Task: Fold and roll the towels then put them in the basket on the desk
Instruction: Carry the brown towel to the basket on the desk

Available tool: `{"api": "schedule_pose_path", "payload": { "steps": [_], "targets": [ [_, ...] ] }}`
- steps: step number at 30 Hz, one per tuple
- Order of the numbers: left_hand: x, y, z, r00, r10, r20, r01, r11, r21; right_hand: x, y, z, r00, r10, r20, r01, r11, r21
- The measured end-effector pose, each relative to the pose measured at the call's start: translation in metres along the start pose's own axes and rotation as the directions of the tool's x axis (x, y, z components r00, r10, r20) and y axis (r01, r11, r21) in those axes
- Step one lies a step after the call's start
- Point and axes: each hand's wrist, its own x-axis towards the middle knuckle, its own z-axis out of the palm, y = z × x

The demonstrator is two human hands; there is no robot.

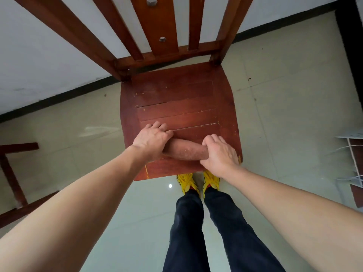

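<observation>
A rolled brown towel [185,149] is laid across the near part of the wooden chair seat [176,99]. Its left end is gripped by the left hand [151,141] and its right end by the right hand [220,152], fingers curled over it.

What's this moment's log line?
towel: rolled, on chair seat | left hand: grips left end | right hand: grips right end | basket: not in view

A: Where is the rolled towel [185,149]?
B: On the chair seat [176,99], near its 6 o'clock edge. The left hand [151,140] grips its 9 o'clock end, the right hand [220,154] its 3 o'clock end.
A: Around the seat?
B: Backrest [157,26] at 12 o'clock, shoes [188,183] at 6.
</observation>
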Motion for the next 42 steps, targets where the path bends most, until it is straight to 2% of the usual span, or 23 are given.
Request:
{"api": "schedule_pose_path", "payload": {
  "steps": [3,8,9,11,13,17,21,26,27,30,32,35,38,39,42],
  "targets": [
    [-0.029,0.030,-0.025,1.000,0.008,-0.017,-0.010,0.990,-0.137,-0.034,0.013,-0.033,0.999,-0.032,-0.024,0.033,0.999,0.017],
    [-0.077,0.080,-0.093,0.994,0.076,-0.075,-0.090,0.974,-0.209,-0.109,0.028,-0.086,0.988,-0.055,-0.144,0.051,0.998,-0.029],
    [-0.088,0.091,-0.116,0.985,0.141,-0.102,-0.157,0.972,-0.175,-0.132,0.028,-0.101,0.984,-0.039,-0.175,0.033,0.999,-0.042],
    [-0.099,0.104,-0.133,0.978,0.183,-0.098,-0.197,0.969,-0.147,-0.151,0.033,-0.103,0.983,-0.022,-0.181,0.014,0.999,-0.047],
    [-0.111,0.118,-0.158,0.957,0.258,-0.131,-0.265,0.963,-0.041,-0.186,0.036,-0.111,0.972,0.038,-0.231,-0.047,0.998,-0.034],
    [-0.136,0.153,-0.207,0.881,0.427,-0.205,-0.404,0.903,0.147,-0.258,0.035,-0.125,0.903,0.184,-0.388,-0.180,0.983,0.048],
    [-0.164,0.208,-0.238,0.787,0.575,-0.225,-0.506,0.809,0.299,-0.340,0.037,-0.130,0.799,0.333,-0.501,-0.292,0.943,0.160],
    [-0.201,0.296,-0.250,0.651,0.746,-0.140,-0.615,0.627,0.478,-0.449,0.054,-0.113,0.664,0.500,-0.556,-0.438,0.863,0.253],
    [-0.214,0.324,-0.248,0.594,0.794,-0.127,-0.645,0.565,0.514,-0.482,0.057,-0.103,0.619,0.545,-0.565,-0.483,0.832,0.274],
    [-0.248,0.390,-0.240,0.482,0.872,-0.084,-0.698,0.440,0.565,-0.554,0.065,-0.070,0.520,0.632,-0.574,-0.575,0.756,0.311],
    [-0.286,0.448,-0.219,0.377,0.925,-0.039,-0.730,0.323,0.602,-0.620,0.065,-0.032,0.429,0.714,-0.553,-0.637,0.673,0.375],
    [-0.348,0.530,-0.175,0.262,0.965,0.009,-0.750,0.198,0.632,-0.714,0.064,0.030,0.303,0.794,-0.527,-0.710,0.557,0.431],
    [-0.421,0.607,-0.114,0.173,0.980,0.094,-0.756,0.072,0.650,-0.812,0.054,0.102,0.208,0.858,-0.471,-0.762,0.443,0.471],
    [-0.431,0.618,-0.101,0.156,0.982,0.106,-0.764,0.052,0.643,-0.827,0.053,0.116,0.198,0.870,-0.453,-0.772,0.423,0.475],
    [-0.509,0.694,-0.040,0.049,0.984,0.173,-0.767,-0.074,0.637,-0.923,0.044,0.193,0.069,0.912,-0.404,-0.806,0.290,0.516]
  ]
}}
